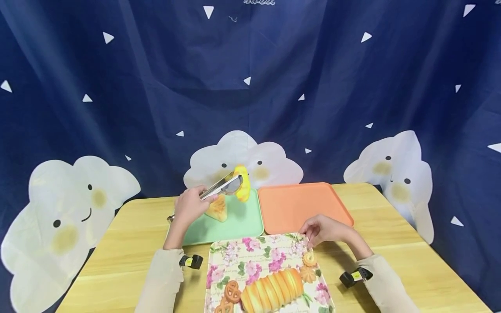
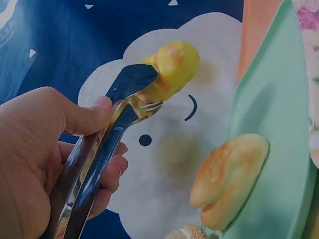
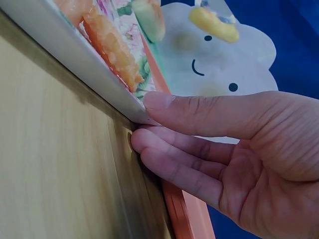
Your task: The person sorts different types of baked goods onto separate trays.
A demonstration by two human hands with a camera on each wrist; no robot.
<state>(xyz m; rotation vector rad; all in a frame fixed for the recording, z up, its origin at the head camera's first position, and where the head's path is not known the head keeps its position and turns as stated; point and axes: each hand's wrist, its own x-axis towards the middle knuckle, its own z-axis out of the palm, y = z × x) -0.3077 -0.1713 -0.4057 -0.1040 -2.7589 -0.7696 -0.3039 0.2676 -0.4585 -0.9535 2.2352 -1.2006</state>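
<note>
My left hand [image 1: 191, 207] grips metal tongs [image 2: 92, 157], whose tips clamp a curved yellow bread piece [image 1: 243, 182]. It hangs in the air above the back of the green tray [image 1: 195, 232]. Below it, a folded golden pastry [image 2: 232, 177] lies on that tray. At the far right corner of the flowered tray [image 1: 240, 263], my right hand [image 1: 326, 230] pinches the rim. In the right wrist view, the thumb [image 3: 189, 113] lies on top of the rim, with fingertips curled against its outer side.
A long ridged loaf [image 1: 272, 290], pretzel-shaped cookies [image 1: 232, 291] and round cookies [image 1: 308, 274] lie on the flowered tray. An orange tray [image 1: 301, 208] adjoins the green one. All three trays are on a wooden table [image 1: 117, 243], before a dark blue curtain [image 1: 274, 87].
</note>
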